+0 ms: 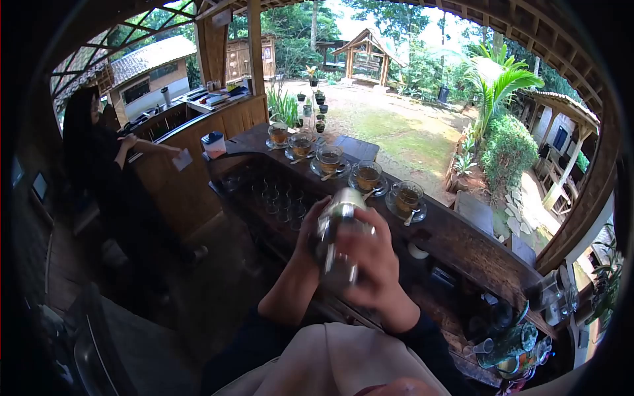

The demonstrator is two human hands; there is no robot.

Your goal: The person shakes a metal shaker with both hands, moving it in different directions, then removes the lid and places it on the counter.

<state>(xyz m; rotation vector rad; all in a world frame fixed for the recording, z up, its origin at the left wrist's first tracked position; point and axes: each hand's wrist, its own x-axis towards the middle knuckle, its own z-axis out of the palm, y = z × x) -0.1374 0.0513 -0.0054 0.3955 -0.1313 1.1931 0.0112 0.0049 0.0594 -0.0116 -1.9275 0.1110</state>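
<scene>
Between my two hands is a shiny metal cocktail shaker (338,228), tilted and smeared by motion. My left hand (310,228) wraps its left side, and my right hand (373,254) grips it from the right with curled fingers. Just beyond, on the wooden counter, several glass cups of amber drink stand in a row on glass saucers with spoons. The closest ones are a cup (367,175) straight past the shaker and a cup (407,196) to its right.
Several empty glasses (277,201) stand on a lower shelf to the left. A lidded container (213,144) sits at the counter's far left end. Glass jars and bottles (508,346) crowd the lower right. A person in dark clothes (109,171) stands at left, holding a pale card.
</scene>
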